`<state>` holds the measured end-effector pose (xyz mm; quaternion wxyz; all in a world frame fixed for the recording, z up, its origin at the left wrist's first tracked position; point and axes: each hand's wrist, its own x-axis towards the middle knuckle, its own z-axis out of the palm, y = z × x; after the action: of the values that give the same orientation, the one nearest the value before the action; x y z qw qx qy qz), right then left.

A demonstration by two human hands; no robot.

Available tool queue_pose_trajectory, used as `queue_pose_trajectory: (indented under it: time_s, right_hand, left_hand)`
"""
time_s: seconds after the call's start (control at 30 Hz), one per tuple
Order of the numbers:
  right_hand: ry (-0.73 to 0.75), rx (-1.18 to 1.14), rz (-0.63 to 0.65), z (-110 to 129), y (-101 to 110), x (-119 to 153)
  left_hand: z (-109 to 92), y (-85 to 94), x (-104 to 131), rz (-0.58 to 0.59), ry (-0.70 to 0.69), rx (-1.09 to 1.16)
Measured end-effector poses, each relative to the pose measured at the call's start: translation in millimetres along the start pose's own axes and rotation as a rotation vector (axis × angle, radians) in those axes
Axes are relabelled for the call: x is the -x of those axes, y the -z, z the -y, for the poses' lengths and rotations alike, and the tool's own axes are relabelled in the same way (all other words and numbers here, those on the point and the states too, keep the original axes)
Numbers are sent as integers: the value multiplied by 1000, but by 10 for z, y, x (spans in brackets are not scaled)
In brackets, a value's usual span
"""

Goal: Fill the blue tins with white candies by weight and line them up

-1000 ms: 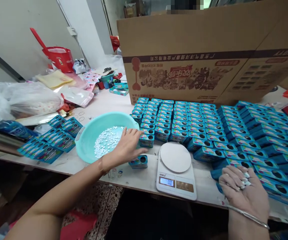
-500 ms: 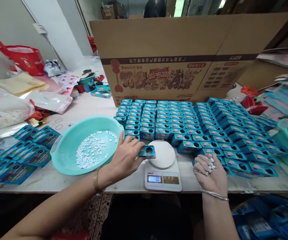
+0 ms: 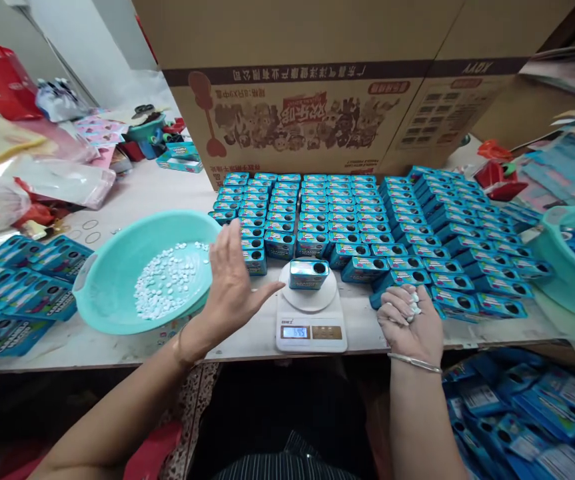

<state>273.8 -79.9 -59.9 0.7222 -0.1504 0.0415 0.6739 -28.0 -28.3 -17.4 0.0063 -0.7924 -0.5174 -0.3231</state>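
A small blue box [image 3: 309, 274] with a round dark hole in its top stands on the round plate of a white scale [image 3: 312, 339], whose display is lit. To its left, my left hand [image 3: 231, 280] is raised with fingers stretched and holds nothing, beside the rim of a turquoise basin [image 3: 112, 293]. White candies [image 3: 164, 283] lie in that basin. My right hand [image 3: 411, 320], palm up right of the scale, has its fingers curled round several white candies [image 3: 414, 305], close to the front of the rows of blue boxes [image 3: 342, 217].
A large cardboard carton [image 3: 307, 40] stands behind the rows. Stacked blue boxes [image 3: 32, 287] sit at the left, near plastic bags. Another turquoise basin [image 3: 554, 267] with wrapped pieces is at the right. Many blue boxes [image 3: 527, 407] lie below the table edge.
My left hand has let go of the small blue box, which now stands on the scale, and its fingers have spread. The display reading has changed from zero. The view has tilted down.
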Motion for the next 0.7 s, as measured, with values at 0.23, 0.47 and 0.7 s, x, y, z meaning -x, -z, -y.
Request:
queue_pose_trajectory:
  time_s: [0.23, 0.47, 0.7]
  right_hand:
    - [-43, 85, 44, -75, -85, -58]
    - [-8, 129, 30, -146, -209, -56]
    - [4, 163, 16, -160, -313, -132]
  left_hand:
    - [277, 215, 524, -61, 112, 2]
    - [219, 188, 636, -64, 118, 75]
    - [115, 47, 575, -5, 67, 179]
